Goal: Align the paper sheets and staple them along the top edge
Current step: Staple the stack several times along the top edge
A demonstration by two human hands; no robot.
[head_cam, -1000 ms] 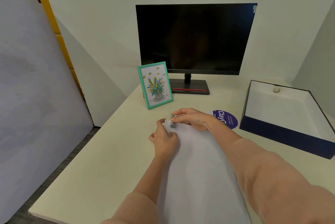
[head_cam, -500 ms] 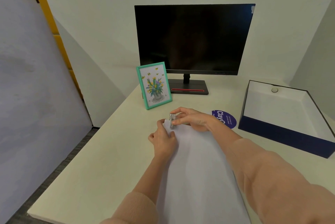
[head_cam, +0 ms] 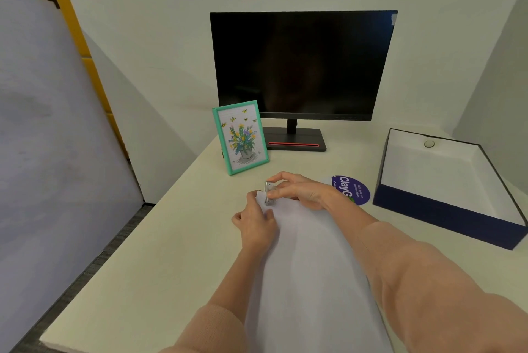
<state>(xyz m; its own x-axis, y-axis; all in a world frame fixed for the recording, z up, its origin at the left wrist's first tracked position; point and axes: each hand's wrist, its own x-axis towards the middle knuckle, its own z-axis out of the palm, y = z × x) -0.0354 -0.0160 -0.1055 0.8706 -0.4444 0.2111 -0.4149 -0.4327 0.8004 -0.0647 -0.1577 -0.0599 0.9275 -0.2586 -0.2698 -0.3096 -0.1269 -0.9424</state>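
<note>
A cream tabletop (head_cam: 160, 252) stands against a plain white wall, and a large grey board leans at its left side. Nearest to the camera, two forearms in pink sleeves reach forward over the stack of white paper sheets (head_cam: 308, 281), which lies on the middle of the tabletop and runs from the near edge toward the far side. The left hand (head_cam: 255, 224) rests on the upper left part of the sheets with the fingers bent and pressing down, and it holds them flat, not gripping anything. Just beyond it, the right hand (head_cam: 300, 189) has its fingers closed around a small silver metal stapler (head_cam: 269, 194), which sits over the top left corner of the sheets. I cannot tell if the stapler is already pressed fully.

Behind the right hand, a round purple sticker (head_cam: 354, 189) lies flat, and a dark blue open box (head_cam: 445, 189) with white inside stands near the right edge. Farther, a green picture frame (head_cam: 240, 137) with flowers and a black monitor (head_cam: 303, 67) stand near the far edge.

The risk, in my judgement: if the left hand lifts early, the sheets may slide and be stapled misaligned. The stapler is small, so it may tilt and bend the staple.
</note>
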